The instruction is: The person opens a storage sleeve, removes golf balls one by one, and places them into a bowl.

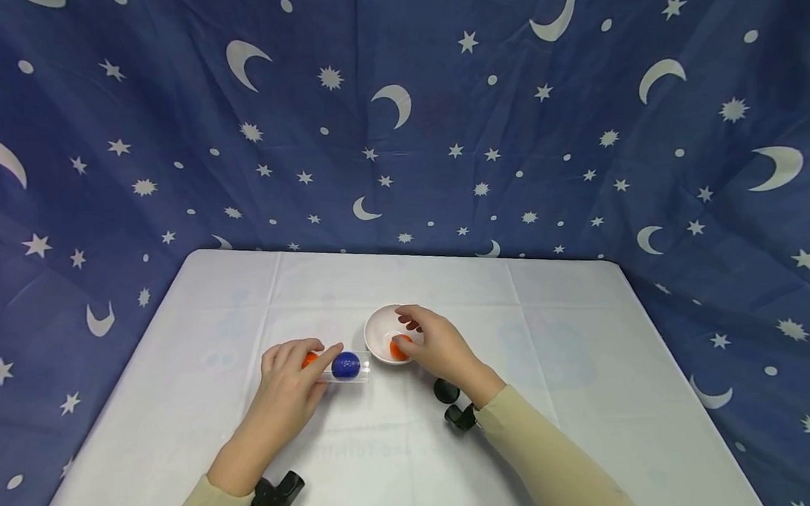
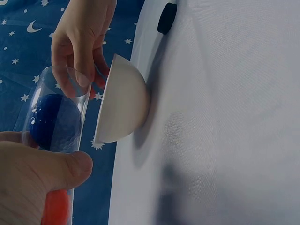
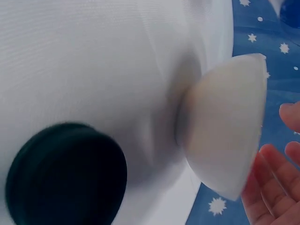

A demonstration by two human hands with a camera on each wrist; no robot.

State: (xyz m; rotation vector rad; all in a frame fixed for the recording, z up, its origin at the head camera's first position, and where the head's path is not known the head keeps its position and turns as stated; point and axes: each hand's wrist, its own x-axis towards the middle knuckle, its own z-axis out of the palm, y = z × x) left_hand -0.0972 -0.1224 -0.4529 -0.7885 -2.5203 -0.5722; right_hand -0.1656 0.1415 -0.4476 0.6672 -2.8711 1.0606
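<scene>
My left hand grips a clear tube lying sideways above the table, thumb and fingers round it. Inside the tube are a dark blue ball near the right end and an orange ball, partly covered by the hand. Just right of the tube's end stands a small white bowl. My right hand reaches over the bowl's right side with fingers and thumb apart. Under its thumb an orange ball shows in the bowl; the right wrist view hides this ball behind the bowl's wall.
A round black lid-like piece rests on the white-covered table in front of the bowl, close to the right wrist. Black wrist cameras sit at both cuffs. A blue curtain with moons and stars hangs behind the table.
</scene>
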